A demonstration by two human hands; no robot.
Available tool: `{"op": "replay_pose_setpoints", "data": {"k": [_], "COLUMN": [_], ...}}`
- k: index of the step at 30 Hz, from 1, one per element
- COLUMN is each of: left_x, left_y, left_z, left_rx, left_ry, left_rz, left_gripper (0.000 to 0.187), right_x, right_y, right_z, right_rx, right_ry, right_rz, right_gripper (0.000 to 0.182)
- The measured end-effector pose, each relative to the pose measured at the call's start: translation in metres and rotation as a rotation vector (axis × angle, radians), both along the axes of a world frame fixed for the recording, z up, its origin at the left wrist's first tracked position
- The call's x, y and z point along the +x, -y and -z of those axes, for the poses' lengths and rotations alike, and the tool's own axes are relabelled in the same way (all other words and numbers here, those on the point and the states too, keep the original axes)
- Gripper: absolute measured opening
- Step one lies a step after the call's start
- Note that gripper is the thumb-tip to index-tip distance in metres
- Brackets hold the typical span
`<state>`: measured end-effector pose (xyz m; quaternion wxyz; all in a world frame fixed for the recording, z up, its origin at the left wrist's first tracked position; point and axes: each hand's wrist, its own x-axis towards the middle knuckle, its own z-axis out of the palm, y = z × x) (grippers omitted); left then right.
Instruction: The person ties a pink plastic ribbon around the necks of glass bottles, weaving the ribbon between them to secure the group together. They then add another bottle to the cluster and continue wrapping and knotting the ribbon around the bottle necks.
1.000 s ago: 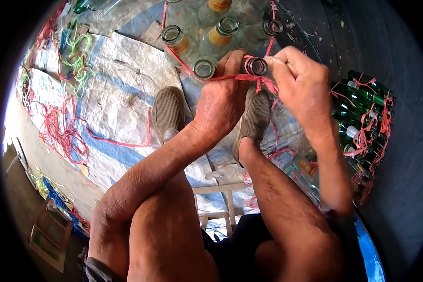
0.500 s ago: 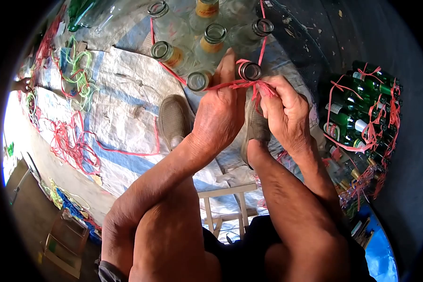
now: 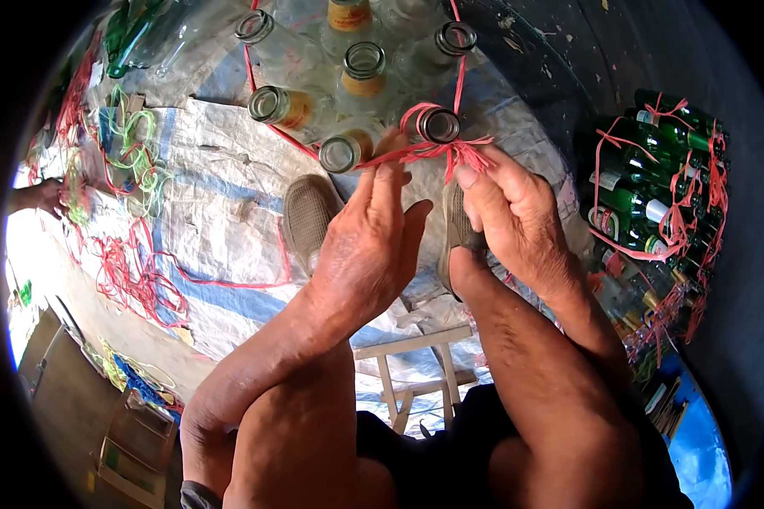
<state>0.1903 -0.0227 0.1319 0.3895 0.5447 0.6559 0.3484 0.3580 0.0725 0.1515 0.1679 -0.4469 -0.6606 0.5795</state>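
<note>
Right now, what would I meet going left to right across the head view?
Another person's hand, red twine heap, your left hand, your right hand, tied green bottles.

Blue-striped white sheet over pale floor; bright light left.

Obstructed and cropped items, head view.
Upper edge cuts off the rearmost clear bottles; fingertips of the left hand blur beside the red string; right hand partly hides the right shoe; print on green bottles, right, illegible.
</note>
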Motion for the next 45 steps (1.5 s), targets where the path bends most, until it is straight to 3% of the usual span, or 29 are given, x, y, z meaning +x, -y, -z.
{"op": "replay_pose_setpoints", "data": {"k": [2, 4, 6, 7, 9, 12, 13, 17, 20, 21, 27, 31, 34, 36, 39, 43, 45], "left_x": [-0.005, -0.001, 0.003, 0.002, -0.001, 0.009, 0.006, -0.001, -0.008, -0.008, -0.014, -0.023, -0.02, -0.018, -0.012, -0.013, -0.013], "left_y": [0.004, 0.004, -0.004, -0.007, -0.014, -0.014, -0.014, -0.011, -0.008, -0.008, -0.002, 0.006, 0.008, 0.007, 0.009, 0.005, 0.005], "left_z": [0.0, 0.008, 0.001, 0.004, 0.011, 0.005, 0.003, 0.013, 0.018, 0.019, 0.026, 0.031, 0.023, 0.022, 0.028, 0.019, 0.018], "left_rx": [-0.02, -0.03, -0.215, -0.213, -0.21, -0.241, -0.304, -0.325, -0.379, -0.382, -0.41, -0.427, -0.337, -0.281, -0.196, -0.179, -0.131], "left_ry": [0.035, 0.343, 0.64, 0.687, 0.781, 0.98, 1.046, 1.012, 1.171, 1.138, 1.191, 1.12, 0.858, 0.736, 0.61, 0.408, 0.351], "left_rz": [-0.018, -0.171, -0.338, -0.298, -0.221, -0.274, -0.289, -0.283, -0.246, -0.232, -0.217, -0.253, -0.342, -0.371, -0.437, -0.458, -0.483], "left_gripper": [0.051, 0.026, 0.022, 0.023, 0.025, 0.026, 0.018, 0.017, 0.017, 0.018, 0.019, 0.02, 0.017, 0.017, 0.018, 0.023, 0.023], "right_x": [0.005, 0.01, 0.016, 0.013, 0.014, 0.011, 0.012, 0.017, 0.021, 0.022, 0.035, 0.038, 0.033, 0.024, 0.011, -0.025, -0.042], "right_y": [0.006, 0.008, 0.015, 0.02, 0.022, 0.026, 0.035, 0.041, 0.035, 0.04, 0.042, 0.04, 0.021, 0.0, -0.023, -0.053, -0.062], "right_z": [0.0, -0.004, 0.006, 0.011, 0.009, 0.011, 0.025, 0.029, 0.034, 0.043, 0.049, 0.05, 0.022, -0.012, -0.048, -0.062, -0.056], "right_rx": [0.002, -0.034, -0.061, -0.027, -0.116, -0.426, -0.303, -0.444, -0.571, -0.45, -0.6, -0.166, -0.014, 0.018, 0.325, 0.708, 0.86], "right_ry": [0.032, 0.115, 0.109, -0.018, 0.002, -0.002, -0.113, 0.002, 0.037, 0.0, 0.169, 0.2, 0.229, 0.142, -0.043, -0.145, -0.078], "right_rz": [-0.042, -0.154, -0.234, -0.214, -0.263, -0.262, -0.276, -0.43, -0.473, -0.495, -0.724, -0.758, -0.669, -0.575, -0.445, -0.506, -0.605], "right_gripper": [0.019, 0.018, 0.016, 0.014, 0.016, 0.017, 0.017, 0.021, 0.025, 0.028, 0.025, 0.022, 0.023, 0.017, 0.019, 0.028, 0.028]}}
